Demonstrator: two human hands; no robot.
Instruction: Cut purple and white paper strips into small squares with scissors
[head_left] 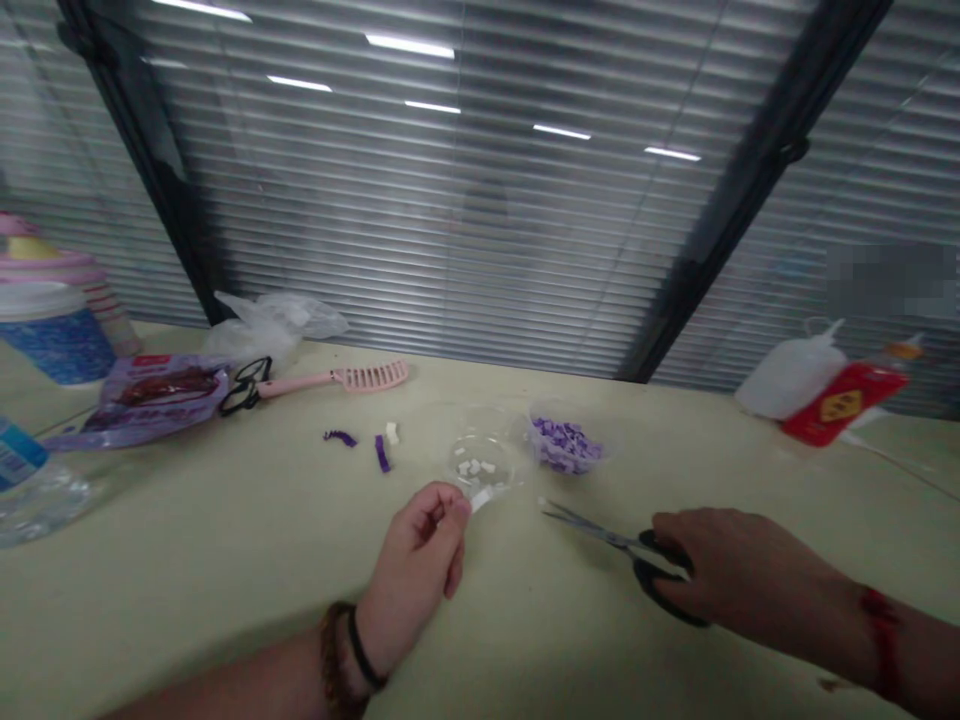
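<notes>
Between thumb and finger, my left hand (420, 560) pinches a thin white strip (482, 498) at the near rim of a clear round tub (514, 470). Several small white pieces (474, 467) lie in that tub. My right hand (739, 560) grips black-handled scissors (619, 542) by the loops; their blades are slightly apart and point left, a short way from the strip. A second clear tub (609, 440), just behind and to the right, holds many small purple pieces (566, 443).
Dark purple strips (382, 454) and a cream piece (392, 433) lie left of the tubs. Behind them are a pink hairbrush (367, 376), a purple packet (161, 395), a plastic bag (277, 322) and a blue cup (60, 335). A red packet (840, 402) and a white bottle (791, 372) stand back right.
</notes>
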